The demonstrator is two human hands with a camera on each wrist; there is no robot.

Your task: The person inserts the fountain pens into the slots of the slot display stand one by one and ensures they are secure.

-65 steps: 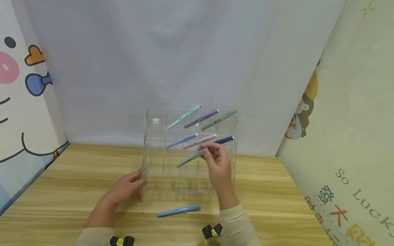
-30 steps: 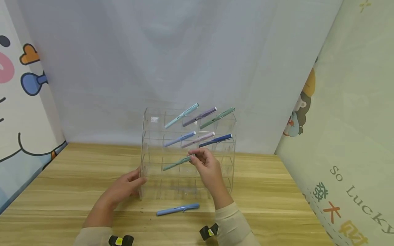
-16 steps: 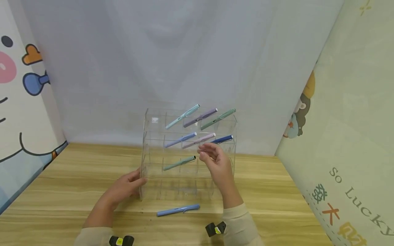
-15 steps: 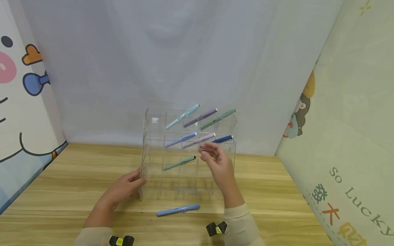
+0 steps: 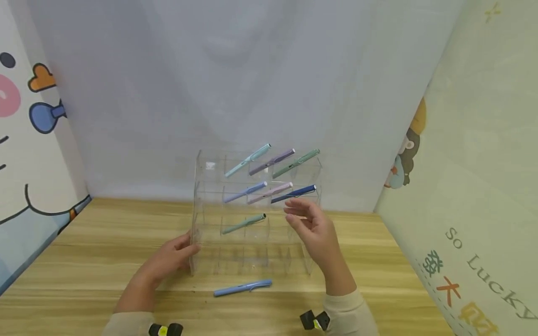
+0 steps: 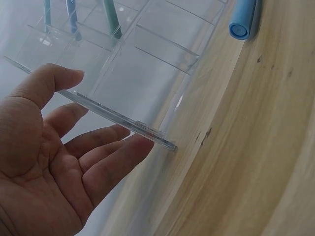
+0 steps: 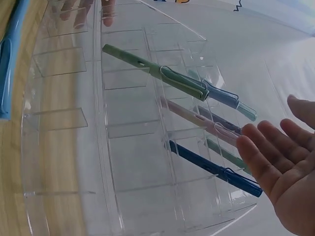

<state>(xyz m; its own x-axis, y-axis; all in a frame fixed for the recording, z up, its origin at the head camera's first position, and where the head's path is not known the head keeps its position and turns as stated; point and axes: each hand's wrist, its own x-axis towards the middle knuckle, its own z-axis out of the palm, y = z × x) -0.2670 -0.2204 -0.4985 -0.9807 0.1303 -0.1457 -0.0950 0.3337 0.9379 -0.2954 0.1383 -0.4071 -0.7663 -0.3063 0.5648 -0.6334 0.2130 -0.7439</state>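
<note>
A clear acrylic pen rack [image 5: 256,238] stands on the table, with pens slanting across its upper tiers. My left hand [image 5: 170,256] holds its left side panel, thumb inside and fingers outside; the left wrist view shows the fingertips against the panel [image 6: 118,119]. To the right of a green pen [image 5: 244,224] on the third tier, my right hand [image 5: 315,231] hovers before the rack with nothing in its loosely bent fingers. Just above its fingertips lies a dark blue pen [image 5: 294,193]. A light blue pen [image 5: 243,288] lies on the table in front of the rack.
The second tier also carries a periwinkle pen [image 5: 245,192] and a pink pen [image 5: 270,193]. On the top tier are an aqua pen [image 5: 248,160], a purple pen [image 5: 272,162] and another green pen [image 5: 296,164]. A pale curtain [image 5: 252,84] hangs behind the wooden table [image 5: 126,219].
My right hand brought the green pen down to the third tier, let it go there and drew back to the right. The left hand stayed on the rack.
</note>
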